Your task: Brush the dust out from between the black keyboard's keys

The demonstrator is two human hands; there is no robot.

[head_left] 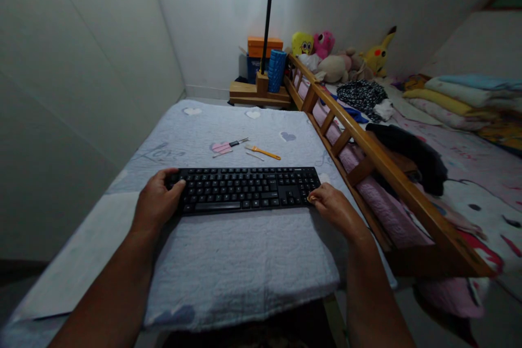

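Observation:
A black keyboard lies across the cloth-covered table in front of me. My left hand grips its left end, the thumb on top and the fingers at the far edge. At the lower right corner, over the number keys, my right hand is closed in a pinch. Something small and yellowish shows at its fingertips, too small to name. Beyond the keyboard are a brush with a yellow-orange handle, a slim black tool with a metal tip, and two thin white sticks like cotton swabs.
A pale quilted cloth with hearts covers the table. Along the right runs a wooden bed rail, with bedding, clothes and plush toys behind it. A black pole on a wooden base, a blue roller and an orange box stand at the back.

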